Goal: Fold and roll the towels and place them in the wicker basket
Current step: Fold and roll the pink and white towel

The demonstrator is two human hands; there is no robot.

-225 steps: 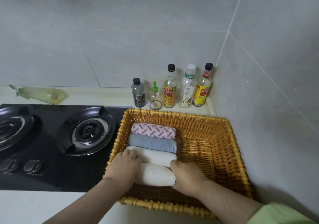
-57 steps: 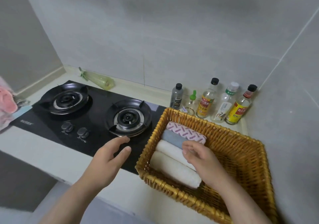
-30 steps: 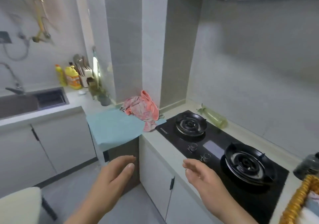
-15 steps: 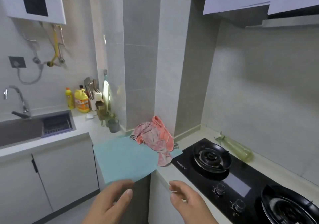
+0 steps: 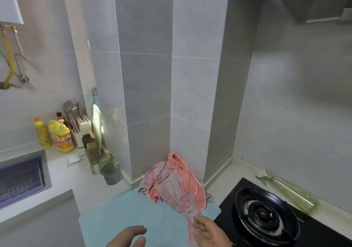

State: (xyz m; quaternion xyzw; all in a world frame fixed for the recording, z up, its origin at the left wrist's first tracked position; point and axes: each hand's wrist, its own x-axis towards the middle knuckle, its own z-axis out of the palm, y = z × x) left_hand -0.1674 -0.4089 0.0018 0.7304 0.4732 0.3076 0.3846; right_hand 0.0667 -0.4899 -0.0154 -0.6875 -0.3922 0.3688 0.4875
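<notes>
Lower centre: empty, spread left hand (image 5: 127, 236) and right hand (image 5: 209, 232) hover beside a crumpled pink cloth towel (image 5: 171, 186), limp and light, likely best pinched at its corners.

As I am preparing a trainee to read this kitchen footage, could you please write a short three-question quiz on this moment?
1. True or false: the pink towel heap lies crumpled, not rolled, partly on the light blue mat.
2. What stands directly right of the mat, as the person sees it? A) a sink B) the black gas stove C) a wicker basket
3. Fill in: the left hand and the right hand each hold ____.
Key: 1 true; 2 B; 3 nothing.
</notes>
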